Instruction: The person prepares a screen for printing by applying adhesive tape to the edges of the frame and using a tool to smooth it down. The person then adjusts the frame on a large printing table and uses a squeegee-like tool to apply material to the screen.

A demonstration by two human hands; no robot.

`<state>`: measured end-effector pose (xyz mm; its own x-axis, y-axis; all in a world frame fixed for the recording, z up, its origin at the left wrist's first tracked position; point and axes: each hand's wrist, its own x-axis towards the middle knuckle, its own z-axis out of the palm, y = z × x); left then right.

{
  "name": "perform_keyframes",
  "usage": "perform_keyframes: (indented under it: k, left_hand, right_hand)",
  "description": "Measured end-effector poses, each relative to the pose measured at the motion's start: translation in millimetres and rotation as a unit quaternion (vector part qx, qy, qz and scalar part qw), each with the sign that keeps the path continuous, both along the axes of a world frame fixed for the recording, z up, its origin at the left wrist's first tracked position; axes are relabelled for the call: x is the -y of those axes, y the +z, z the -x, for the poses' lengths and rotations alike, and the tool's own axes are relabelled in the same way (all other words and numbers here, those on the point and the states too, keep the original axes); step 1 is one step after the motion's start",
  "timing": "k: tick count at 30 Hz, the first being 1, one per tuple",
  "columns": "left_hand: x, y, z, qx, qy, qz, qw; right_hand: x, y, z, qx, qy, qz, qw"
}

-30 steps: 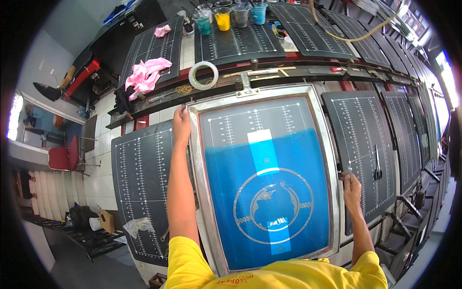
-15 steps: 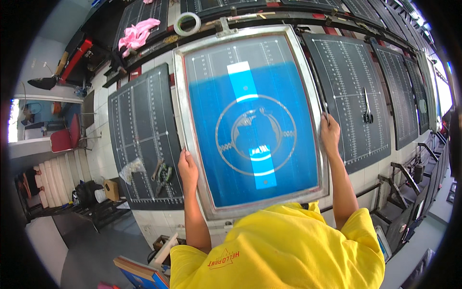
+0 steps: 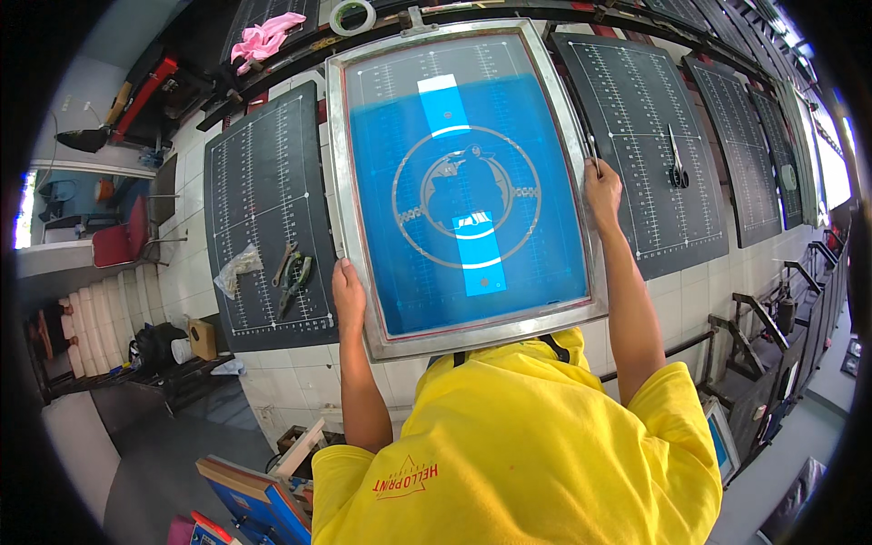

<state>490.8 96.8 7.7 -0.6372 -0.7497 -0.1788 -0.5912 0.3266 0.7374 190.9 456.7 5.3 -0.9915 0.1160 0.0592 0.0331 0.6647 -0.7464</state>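
A silk-screen printing frame [image 3: 595,263] with a metal rim and blue-coated mesh lies in front of me. Its mesh [image 3: 381,227] bears a ring-shaped stencil, with two pale strips above and below the middle. My left hand [image 3: 349,300] is closed on the frame's left side near the lower corner, thumb along the edge. Higher up on the right side, my right hand [image 3: 603,195] is closed at the rim. A thin metal tool [image 3: 592,147] sticks up from its fingers; its kind is hard to make out.
Dark gridded boards flank the frame. On the left board [image 3: 263,195] lie pliers [image 3: 295,283], a wrench [image 3: 283,263] and a clear plastic bag [image 3: 238,270]. Scissors [image 3: 678,163] rest on the right board [image 3: 636,209]. Behind are a tape roll [image 3: 352,30] and pink cloth [image 3: 266,41].
The whole scene sits higher in the picture as my view has shifted. Glare on the mesh has lessened, showing more of the stencil. Both hands stay at the frame's sides.
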Motion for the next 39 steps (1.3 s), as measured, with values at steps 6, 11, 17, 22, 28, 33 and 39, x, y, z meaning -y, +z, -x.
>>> perform_keyframes:
  k: [6, 11, 17, 22, 28, 33, 39]
  left_hand:
    - [6, -17, -5, -0.01, -0.005, 0.045, 0.999]
    - [3, -11, -1, -0.01, -0.002, 0.054, 0.998]
    - [-9, 10, 20, -0.047, -0.032, 0.185, 0.981]
    - [-9, 26, 86, -0.139, -0.13, 0.312, 0.931]
    - [-28, 20, 208, -0.033, -0.346, 0.328, 0.878]
    - [-41, 8, 254, -0.002, -0.38, 0.349, 0.857]
    - [-45, 1, 257, -0.007, -0.373, 0.343, 0.862]
  right_hand:
    - [3, 3, 5, 0.007, 0.005, -0.035, 0.999]
    - [6, 9, 2, 0.021, 0.003, -0.03, 0.999]
    - [2, 11, 2, 0.008, 0.008, -0.032, 0.999]
    - [14, 26, -3, 0.02, 0.0, -0.001, 1.0]
    - [15, 22, -1, 0.031, 0.0, 0.022, 0.999]
    - [14, 20, 1, 0.044, -0.008, 0.029, 0.999]
    - [13, 15, 1, 0.037, -0.009, 0.07, 0.997]
